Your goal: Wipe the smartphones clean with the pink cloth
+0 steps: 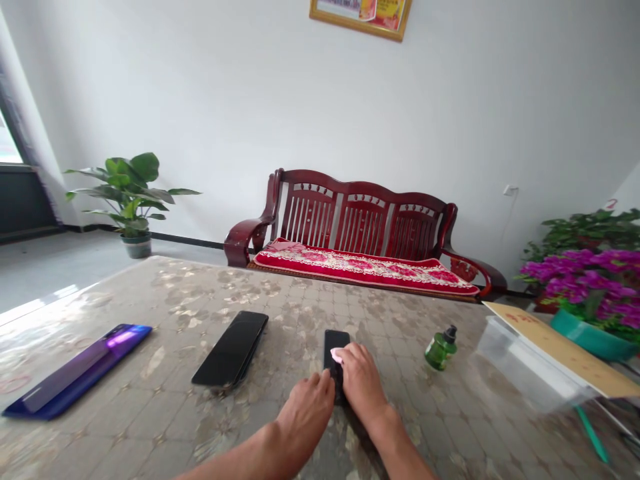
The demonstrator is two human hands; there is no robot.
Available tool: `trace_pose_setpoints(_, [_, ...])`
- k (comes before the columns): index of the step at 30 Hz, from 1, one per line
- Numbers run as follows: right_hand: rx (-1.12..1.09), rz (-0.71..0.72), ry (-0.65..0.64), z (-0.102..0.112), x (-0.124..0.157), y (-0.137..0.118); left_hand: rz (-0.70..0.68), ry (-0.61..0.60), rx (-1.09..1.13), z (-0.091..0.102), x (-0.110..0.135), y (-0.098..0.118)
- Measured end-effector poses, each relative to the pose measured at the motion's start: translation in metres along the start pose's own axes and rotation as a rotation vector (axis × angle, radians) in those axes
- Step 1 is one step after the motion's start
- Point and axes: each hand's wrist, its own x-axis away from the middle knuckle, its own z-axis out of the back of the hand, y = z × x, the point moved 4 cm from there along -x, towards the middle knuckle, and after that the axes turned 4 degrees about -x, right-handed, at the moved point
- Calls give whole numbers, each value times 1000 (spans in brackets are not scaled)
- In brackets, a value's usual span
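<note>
A black smartphone [335, 340] lies flat on the patterned tablecloth [295, 320] in front of me, its lower part covered by my hands. My left hand [307, 408] is closed at the phone's left edge, fingers curled against it. With bent fingers, my right hand [361, 380] presses a small pink cloth [337, 355] onto the screen; most of the cloth is hidden under the fingers. A larger black phone [233, 350] rests to the left of my hands. Further left is a shiny blue-purple phone-like slab [80, 370].
Right of my hands stands a small green bottle [441, 349] with a black top. Beyond it are a clear plastic box [530, 363] under a tan board [565, 347], and a teal pot [595, 335] of purple flowers. A wooden bench [360, 220] stands behind the table.
</note>
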Motion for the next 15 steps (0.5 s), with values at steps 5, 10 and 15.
trace_pose_setpoints(5, [47,36,-27,0,7,-6,-31,160,-52,-24,6,-2])
trace_pose_setpoints(10, [39,51,-36,-1,9,-8,-55,229,-57,-35,6,-4])
trace_pose_setpoints(15, [54,80,-46,-7,-3,-4,-82,243,-44,-41,6,-5])
